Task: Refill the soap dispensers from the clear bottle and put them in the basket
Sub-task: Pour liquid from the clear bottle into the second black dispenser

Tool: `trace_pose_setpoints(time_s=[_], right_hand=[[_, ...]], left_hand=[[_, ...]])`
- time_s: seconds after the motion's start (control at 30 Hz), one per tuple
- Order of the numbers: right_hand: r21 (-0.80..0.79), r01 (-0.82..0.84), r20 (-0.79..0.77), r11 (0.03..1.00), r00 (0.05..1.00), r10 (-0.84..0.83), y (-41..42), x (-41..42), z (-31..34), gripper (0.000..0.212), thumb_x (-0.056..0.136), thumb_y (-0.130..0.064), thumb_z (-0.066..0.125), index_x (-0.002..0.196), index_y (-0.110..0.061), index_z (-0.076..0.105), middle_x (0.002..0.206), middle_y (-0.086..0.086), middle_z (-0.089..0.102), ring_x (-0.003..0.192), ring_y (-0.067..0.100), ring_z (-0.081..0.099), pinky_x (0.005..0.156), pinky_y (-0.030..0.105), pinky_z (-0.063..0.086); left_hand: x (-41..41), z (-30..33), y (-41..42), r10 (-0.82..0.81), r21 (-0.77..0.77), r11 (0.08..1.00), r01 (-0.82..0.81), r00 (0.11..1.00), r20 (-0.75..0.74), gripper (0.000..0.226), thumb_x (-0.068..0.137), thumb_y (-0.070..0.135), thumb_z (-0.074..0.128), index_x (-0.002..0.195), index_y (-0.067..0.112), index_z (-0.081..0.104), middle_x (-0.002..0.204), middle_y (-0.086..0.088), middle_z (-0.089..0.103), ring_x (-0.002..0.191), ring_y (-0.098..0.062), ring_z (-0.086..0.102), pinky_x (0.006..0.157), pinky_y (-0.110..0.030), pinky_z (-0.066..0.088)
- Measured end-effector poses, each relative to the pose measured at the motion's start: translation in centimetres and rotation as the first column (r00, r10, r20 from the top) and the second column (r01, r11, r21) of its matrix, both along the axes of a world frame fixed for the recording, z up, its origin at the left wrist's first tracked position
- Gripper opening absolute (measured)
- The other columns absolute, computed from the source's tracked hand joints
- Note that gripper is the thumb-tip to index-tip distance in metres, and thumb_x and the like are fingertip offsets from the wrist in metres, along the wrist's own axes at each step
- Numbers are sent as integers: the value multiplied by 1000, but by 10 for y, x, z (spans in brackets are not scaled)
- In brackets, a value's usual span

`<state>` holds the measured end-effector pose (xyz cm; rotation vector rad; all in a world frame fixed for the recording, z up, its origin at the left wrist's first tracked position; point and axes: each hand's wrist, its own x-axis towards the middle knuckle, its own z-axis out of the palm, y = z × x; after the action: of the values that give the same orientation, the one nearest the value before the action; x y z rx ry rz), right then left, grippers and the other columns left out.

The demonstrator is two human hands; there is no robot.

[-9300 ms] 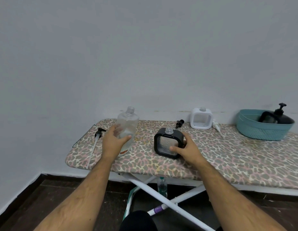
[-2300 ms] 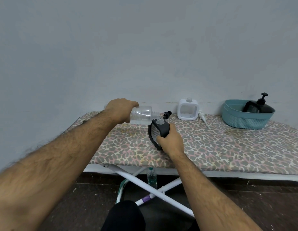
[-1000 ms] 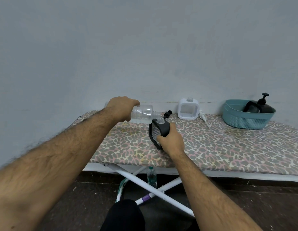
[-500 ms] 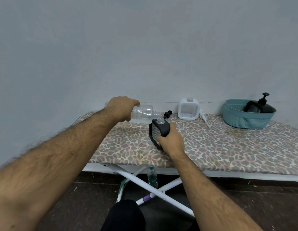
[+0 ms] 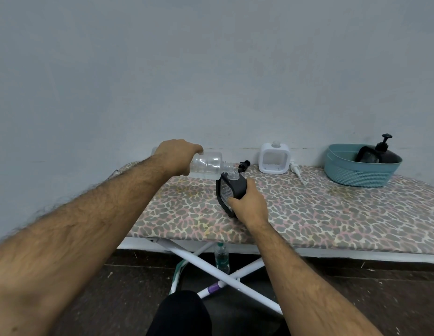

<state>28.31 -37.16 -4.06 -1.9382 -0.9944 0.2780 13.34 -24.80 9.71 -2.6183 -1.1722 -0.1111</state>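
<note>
Left hand (image 5: 179,156) is wrapped round the base end of the clear bottle (image 5: 208,164), which lies near horizontal with its neck at the open mouth of the black dispenser (image 5: 231,191). Right hand (image 5: 249,204) is clamped on that dispenser's near corner, holding it tilted toward the bottle on the board (image 5: 332,214). Step in hand looks like the pour. To do it well: keep the neck directly over the small mouth, tip slowly, hold the dispenser steady, watch the level through its window. Can't tell if liquid is flowing. Black pump (image 5: 243,165) lies just behind, for refitting after. White dispenser (image 5: 274,158) stands uncapped further back, its pump (image 5: 297,171) beside it, probably next. Basket (image 5: 359,174) at far right already holds one black dispenser.
</note>
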Motion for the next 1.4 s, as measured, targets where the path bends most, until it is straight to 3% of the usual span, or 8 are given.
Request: trace_pose_setpoints(time_s=[0.8, 1.03, 1.13, 1.23, 1.3, 1.37, 1.4], right_hand=[[-8, 4, -6, 1000, 1000, -4, 0, 0, 0, 50, 83, -30, 69, 126, -24, 45, 95, -8, 62, 81, 16, 62, 67, 33, 55], [-17, 4, -26, 1000, 1000, -5, -1, -1, 1, 53, 82, -29, 70, 128, -25, 44, 101, -4, 66, 84, 19, 64, 70, 36, 57], [-14, 2, -33, 1000, 999, -2, -1, -1, 2, 53, 82, -28, 69, 128, -24, 44, 100, -5, 66, 82, 18, 64, 67, 33, 56], [-17, -2, -34, 1000, 999, 2, -2, -1, 2, 52, 83, -27, 69, 128, -24, 44, 99, -6, 65, 82, 17, 63, 64, 31, 53], [-16, -3, -33, 1000, 999, 2, -3, -1, 2, 51, 83, -28, 69, 127, -25, 45, 98, -6, 64, 83, 19, 63, 67, 32, 53], [-14, -2, -32, 1000, 999, 2, -3, -1, 1, 49, 82, -29, 69, 125, -25, 46, 98, -6, 65, 83, 19, 63, 68, 34, 53], [-13, -3, -33, 1000, 999, 2, -3, -1, 1, 48, 82, -30, 69, 124, -25, 46, 98, -6, 66, 83, 18, 63, 67, 33, 53]], left_hand=[[-4, -6, 0, 10, -40, 999, -9, 999, 33, 71, 80, 17, 77, 141, 36, 44, 121, 6, 66, 99, -16, 63, 66, -28, 46], [-15, -20, -2, 19, -137, 991, -1, 991, 133, 71, 78, 25, 80, 139, 35, 46, 129, 9, 63, 103, -15, 61, 73, -31, 52], [-19, -27, -5, 30, -193, 981, 7, 982, 188, 69, 79, 26, 80, 139, 33, 46, 129, 8, 61, 86, -14, 56, 53, -25, 44], [-25, -40, -2, 59, -319, 946, 51, 943, 327, 66, 79, 23, 80, 136, 32, 48, 124, 7, 60, 88, -13, 57, 47, -26, 48], [-29, -48, 3, 99, -386, 918, 92, 889, 447, 67, 75, 24, 83, 133, 31, 50, 120, 4, 59, 92, -14, 59, 57, -31, 55], [-34, -54, 7, 115, -389, 914, 116, 845, 522, 69, 72, 25, 86, 133, 26, 53, 119, -2, 60, 95, -15, 57, 73, -29, 49], [-38, -57, 10, 128, -394, 910, 126, 820, 558, 69, 72, 25, 86, 133, 24, 54, 115, -4, 59, 94, -15, 56, 72, -26, 44]])
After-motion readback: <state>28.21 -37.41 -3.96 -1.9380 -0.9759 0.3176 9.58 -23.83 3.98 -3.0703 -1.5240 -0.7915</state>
